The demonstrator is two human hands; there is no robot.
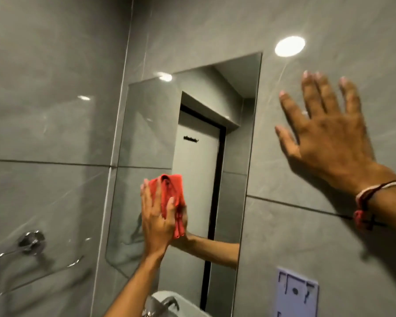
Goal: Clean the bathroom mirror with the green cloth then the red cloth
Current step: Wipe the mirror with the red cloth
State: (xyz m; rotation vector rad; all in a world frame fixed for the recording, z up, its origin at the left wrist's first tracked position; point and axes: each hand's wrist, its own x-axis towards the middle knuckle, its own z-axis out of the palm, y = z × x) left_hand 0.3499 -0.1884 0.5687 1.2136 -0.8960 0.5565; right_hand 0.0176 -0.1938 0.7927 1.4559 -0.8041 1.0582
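A tall rectangular mirror (192,110) hangs on the grey tiled wall and reflects a white door. My left hand (157,221) presses a bunched red cloth (173,191) flat against the lower part of the glass; my arm is mirrored just right of it. My right hand (325,136) rests open on the wall tile right of the mirror, fingers spread, with thread bracelets at the wrist. No green cloth is in view.
A chrome towel ring (30,243) and a glass shelf (39,277) sit on the left wall. A white basin with a tap (167,303) lies below the mirror. A pale purple wall plate (296,294) is at the lower right.
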